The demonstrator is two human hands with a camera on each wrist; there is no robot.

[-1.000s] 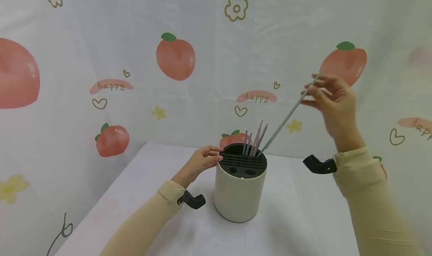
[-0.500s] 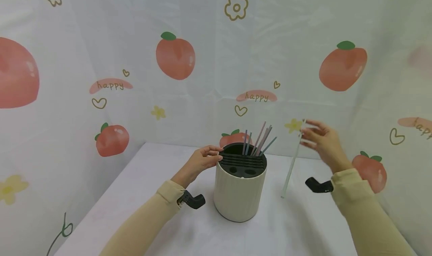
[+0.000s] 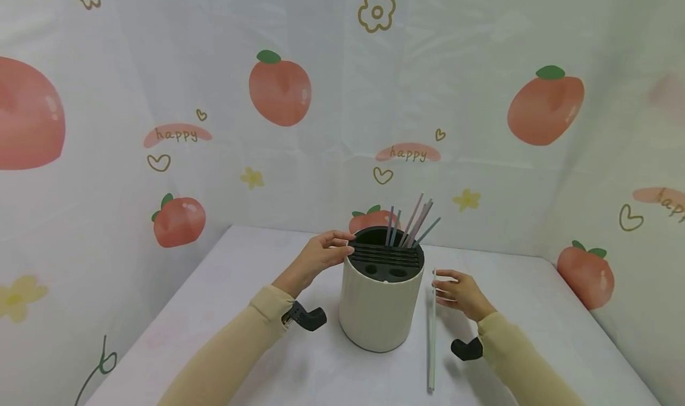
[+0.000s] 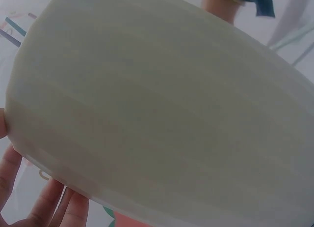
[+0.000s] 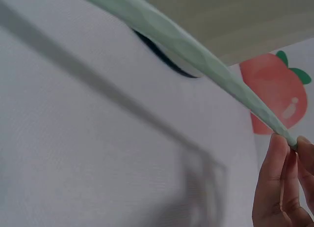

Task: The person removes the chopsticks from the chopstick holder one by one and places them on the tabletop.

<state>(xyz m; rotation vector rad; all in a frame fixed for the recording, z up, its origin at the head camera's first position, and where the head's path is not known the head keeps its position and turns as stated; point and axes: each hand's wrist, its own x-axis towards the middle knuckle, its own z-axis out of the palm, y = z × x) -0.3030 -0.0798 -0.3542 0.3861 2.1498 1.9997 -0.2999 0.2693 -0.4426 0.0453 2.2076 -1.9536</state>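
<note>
A cream ribbed desk holder with a black slotted top stands upright on the white table. My left hand rests its fingertips against the holder's left rim; the left wrist view shows those fingers along its side. To the right of the holder, my right hand pinches a long, thin, pale green stick at its upper end between thumb and fingertips. The stick's other end points down toward the front of the table. Several thin pink, purple and blue-green sticks lean in the holder's back opening.
The holder's top has narrow slots and two round holes. A white curtain printed with peaches hangs behind the white table. A black wrist camera sits on the right sleeve, another black camera on the left.
My right hand has come down and leftward, from high at the right to beside the holder, carrying the pale green stick clear of the other sticks. My left hand stays at the rim.
</note>
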